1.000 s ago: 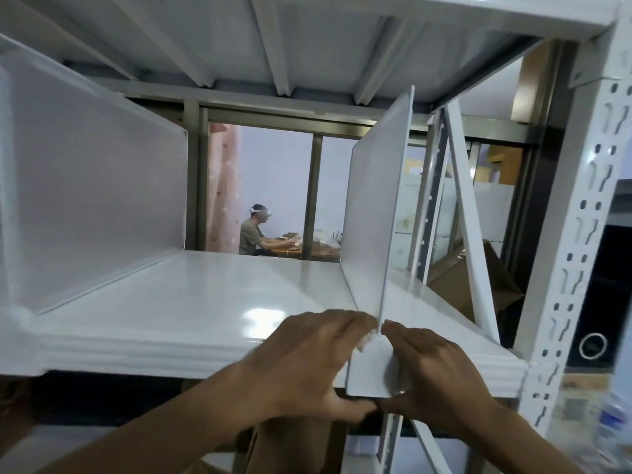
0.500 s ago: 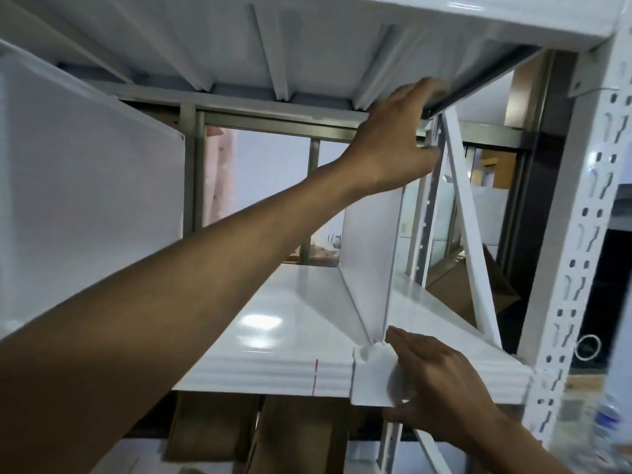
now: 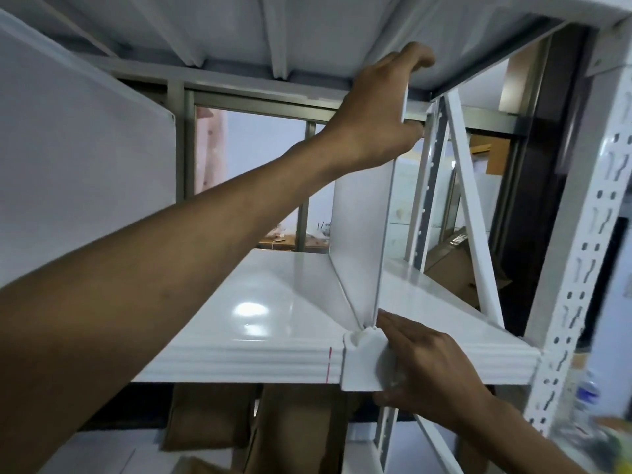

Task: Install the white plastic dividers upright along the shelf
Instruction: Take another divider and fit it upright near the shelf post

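Note:
A white plastic divider (image 3: 362,234) stands upright on the glossy white shelf (image 3: 260,313), right of centre, running front to back. My left hand (image 3: 379,111) grips its top front corner just under the shelf above. The divider's white foot clip (image 3: 359,360) hangs over the shelf's front lip, and my right hand (image 3: 427,364) holds that clip from the right side. Another white divider (image 3: 78,165) stands upright at the far left of the same shelf.
The white shelf above (image 3: 307,32) sits close over the divider top. A perforated white upright (image 3: 578,268) and a diagonal brace (image 3: 475,213) bound the right end. Brown cardboard packages (image 3: 273,422) lie below the shelf. A red mark (image 3: 330,364) is on the front lip.
My left hand left the foot clip and went up to grip the divider's top front corner. My right hand stayed on the clip. The camera moved closer and looks up more.

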The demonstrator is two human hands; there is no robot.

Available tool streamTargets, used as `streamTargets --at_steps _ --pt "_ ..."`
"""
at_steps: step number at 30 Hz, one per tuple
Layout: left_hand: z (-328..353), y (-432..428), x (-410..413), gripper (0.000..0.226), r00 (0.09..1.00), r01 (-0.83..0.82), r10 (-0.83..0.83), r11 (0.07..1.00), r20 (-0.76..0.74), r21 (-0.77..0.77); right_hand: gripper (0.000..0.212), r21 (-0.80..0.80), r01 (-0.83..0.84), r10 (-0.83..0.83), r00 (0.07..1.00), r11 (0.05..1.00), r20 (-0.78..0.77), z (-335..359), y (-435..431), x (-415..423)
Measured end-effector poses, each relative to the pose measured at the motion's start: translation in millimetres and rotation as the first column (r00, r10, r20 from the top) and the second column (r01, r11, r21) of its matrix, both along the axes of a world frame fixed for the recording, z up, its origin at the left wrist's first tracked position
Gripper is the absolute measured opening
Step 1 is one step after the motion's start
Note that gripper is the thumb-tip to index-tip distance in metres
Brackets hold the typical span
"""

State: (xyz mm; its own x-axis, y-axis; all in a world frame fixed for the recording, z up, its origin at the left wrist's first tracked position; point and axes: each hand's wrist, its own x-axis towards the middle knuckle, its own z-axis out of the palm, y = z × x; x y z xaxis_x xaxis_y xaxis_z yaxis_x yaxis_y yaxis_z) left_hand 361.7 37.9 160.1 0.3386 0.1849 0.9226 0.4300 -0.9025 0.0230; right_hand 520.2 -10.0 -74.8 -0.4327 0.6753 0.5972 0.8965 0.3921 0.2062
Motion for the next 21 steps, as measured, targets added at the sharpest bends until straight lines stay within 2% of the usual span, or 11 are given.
streamTargets --at_steps 2,10,15,21 --pt "-2.3 2.6 -3.9 0.062 1.0 0.002 -0.002 1.0 0.006 -0.006 0.09 -0.008 0.005 -0.005 1.0 1.0 0.0 -1.9 0.3 -3.0" --pt "-1.7 4.6 -8.9 0.06 1.0 -0.016 0.016 1.0 -0.004 -0.002 0.106 -0.018 0.065 -0.065 0.998 0.998 0.025 4.1 -1.1 -13.8" --pt "0.6 4.1 -11.7 0.061 1.0 -0.02 0.02 1.0 -0.004 0.007 0.102 -0.045 0.083 -0.082 0.996 0.996 0.023 8.1 -4.4 -17.8" --pt "0.0 5.1 -11.9 0.062 1.0 -0.01 0.01 1.0 -0.007 -0.006 0.094 0.048 0.056 -0.058 0.998 0.997 0.04 9.1 -8.5 -23.0"
